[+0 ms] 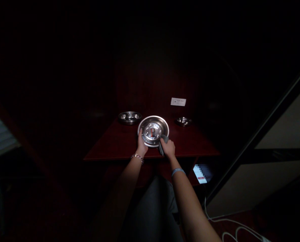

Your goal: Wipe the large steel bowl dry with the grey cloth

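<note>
A shiny round steel plate point(150, 125) stands tilted up on its near edge on a dark red table point(114, 144). My left hand point(141, 145) grips the plate's lower left rim, and a beaded bracelet sits on that wrist. My right hand point(168, 148) is closed on a grey cloth point(162, 142) pressed against the plate's lower right rim. A pale band circles my right wrist.
A second steel plate point(129, 117) lies flat at the table's back left. A small steel bowl point(183, 121) sits at the back right. A white socket panel point(178, 101) is on the dark wall. A lit phone point(201, 173) lies under the table's right edge. White cables point(230, 228) trail on the floor.
</note>
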Available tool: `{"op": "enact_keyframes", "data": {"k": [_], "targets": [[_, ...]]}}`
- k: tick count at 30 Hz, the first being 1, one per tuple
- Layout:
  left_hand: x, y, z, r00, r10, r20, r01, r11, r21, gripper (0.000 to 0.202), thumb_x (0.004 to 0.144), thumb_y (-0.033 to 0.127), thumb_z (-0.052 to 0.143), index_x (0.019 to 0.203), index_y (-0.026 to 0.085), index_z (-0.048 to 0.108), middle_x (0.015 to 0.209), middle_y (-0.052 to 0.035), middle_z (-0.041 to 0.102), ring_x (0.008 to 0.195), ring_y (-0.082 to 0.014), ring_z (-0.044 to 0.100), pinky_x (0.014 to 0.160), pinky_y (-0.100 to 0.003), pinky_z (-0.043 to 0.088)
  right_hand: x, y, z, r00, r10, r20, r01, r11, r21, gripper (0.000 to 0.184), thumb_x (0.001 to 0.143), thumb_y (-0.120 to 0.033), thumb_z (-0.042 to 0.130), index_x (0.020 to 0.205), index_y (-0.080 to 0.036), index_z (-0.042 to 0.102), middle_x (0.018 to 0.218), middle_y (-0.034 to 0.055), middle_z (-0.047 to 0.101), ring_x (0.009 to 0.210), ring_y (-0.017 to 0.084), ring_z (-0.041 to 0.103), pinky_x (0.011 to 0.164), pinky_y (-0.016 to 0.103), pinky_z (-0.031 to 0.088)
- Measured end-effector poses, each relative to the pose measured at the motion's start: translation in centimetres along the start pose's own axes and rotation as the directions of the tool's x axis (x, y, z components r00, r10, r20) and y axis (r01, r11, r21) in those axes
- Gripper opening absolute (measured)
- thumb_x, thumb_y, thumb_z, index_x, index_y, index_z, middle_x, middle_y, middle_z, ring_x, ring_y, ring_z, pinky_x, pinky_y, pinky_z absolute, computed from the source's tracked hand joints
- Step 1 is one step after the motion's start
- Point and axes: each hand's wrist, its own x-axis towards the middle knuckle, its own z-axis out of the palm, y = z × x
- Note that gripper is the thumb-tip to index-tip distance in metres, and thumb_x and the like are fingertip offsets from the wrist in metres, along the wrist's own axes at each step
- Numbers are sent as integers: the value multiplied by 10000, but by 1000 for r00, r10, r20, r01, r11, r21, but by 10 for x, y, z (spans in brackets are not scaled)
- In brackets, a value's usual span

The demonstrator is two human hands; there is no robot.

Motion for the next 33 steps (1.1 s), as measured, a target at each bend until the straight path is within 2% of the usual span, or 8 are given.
{"op": "enact_keyframes", "data": {"k": [12,18,26,33], "targets": [[-2,1,1,1000,-21,-21,21,1000,-19,358,948,403,501,1192,196,662,1199,-101,711,1202,-241,627,1042,-397,504,-2,-2,-3,1000,10,10,-10,1000,-9,602,955,-590,399,1103,-118,743,1116,196,738,1070,279,703,878,294,514],[-1,0,0,1000,-19,-6,19,1000,0,365,953,413,488,1140,163,677,1204,-107,708,1202,-237,627,1056,-372,490,0,-1,0,1000,8,1,-8,1000,-24,614,958,-594,391,1113,-111,737,1125,200,734,1064,271,706,883,286,510],[-3,2,2,999,-34,-17,34,999,-12,381,940,412,510,1175,151,658,1227,-134,695,1211,-243,623,1058,-379,485,0,0,0,1000,0,0,0,1000,-14,626,958,-607,383,1107,-113,738,1120,202,736,1063,273,705,878,288,510],[-3,2,1,1000,-19,-6,19,1000,11,352,923,415,533,1124,169,684,1179,-113,724,1207,-247,632,1052,-367,498,0,1,2,1000,-13,-11,13,1000,6,611,956,-592,408,1085,-101,748,1083,204,745,1051,269,709,868,275,510]]}}
